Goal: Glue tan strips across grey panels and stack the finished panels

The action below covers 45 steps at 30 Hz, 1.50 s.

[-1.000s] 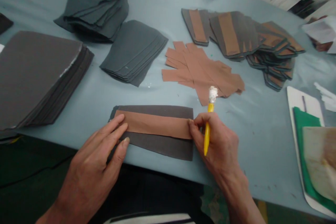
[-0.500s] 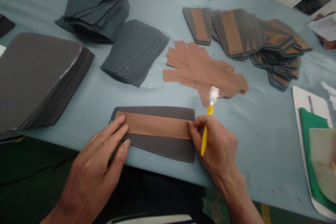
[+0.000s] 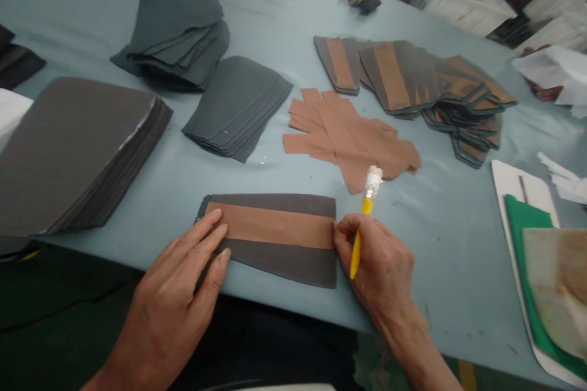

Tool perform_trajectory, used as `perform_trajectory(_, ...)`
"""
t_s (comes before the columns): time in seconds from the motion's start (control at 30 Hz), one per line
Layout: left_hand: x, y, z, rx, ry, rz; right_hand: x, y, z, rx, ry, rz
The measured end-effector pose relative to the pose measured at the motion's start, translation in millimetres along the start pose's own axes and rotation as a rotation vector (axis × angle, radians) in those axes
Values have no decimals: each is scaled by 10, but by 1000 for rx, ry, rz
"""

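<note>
A dark tapered panel (image 3: 284, 266) lies at the table's front edge with a brown strip (image 3: 275, 225) along its length. My left hand (image 3: 172, 293) rests with fingers apart on the left end of the strip and panel. At the strip's right end, the thumb and index finger of my right hand (image 3: 383, 263) pinch its edge. That same hand also holds a yellow brush (image 3: 355, 253), its white-coated tip pointing away from me. Beyond the panel is a loose pile of brown strips (image 3: 348, 134).
Dark panels are stacked at the left (image 3: 77, 146), with grey-green stacks (image 3: 238, 104) (image 3: 178, 30) behind. Panels bearing strips (image 3: 413, 76) overlap at the back right. A white board (image 3: 509, 214) with green material lies right; a white crate (image 3: 463, 0) stands beyond the table.
The view has shifted slightly, so the table items appear a little lower. Both hands keep their places on the strip and panel, and the brush is still in my right hand.
</note>
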<state>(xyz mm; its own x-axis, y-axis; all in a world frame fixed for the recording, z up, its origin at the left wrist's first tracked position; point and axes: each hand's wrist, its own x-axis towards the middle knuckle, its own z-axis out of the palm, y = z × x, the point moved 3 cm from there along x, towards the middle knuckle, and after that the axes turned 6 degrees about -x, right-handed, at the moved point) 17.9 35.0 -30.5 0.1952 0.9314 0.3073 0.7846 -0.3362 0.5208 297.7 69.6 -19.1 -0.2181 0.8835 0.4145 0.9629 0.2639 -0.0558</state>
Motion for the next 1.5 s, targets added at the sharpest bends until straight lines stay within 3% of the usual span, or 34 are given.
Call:
perform_trajectory(0.17, 18, 6, 32, -14, 18, 10, 37, 28, -136, -61, 76, 4)
perform_trajectory(0.3, 7, 15, 38, 1, 33, 15, 138, -134, -220, 1, 170, -12)
perform_trajectory(0.43, -3, 12, 31, 13, 53, 16, 165, -397, -139, 237, 133, -83)
perform_trajectory(0.53, 13, 18, 31, 7, 67, 14, 66, -489, -20, 257, 83, -113)
perform_trajectory(0.8, 64, 69, 1, -18, 100, -48, -219, -328, 15, 107, 133, -103)
perform_trajectory(1.23, 112, 10, -54, 47, -32, -85, -181, -261, 3, 67, 164, -169)
perform_trajectory(1.5, 107, 21, -87, 115, 16, -83, -189, -221, 89, 107, 207, -157)
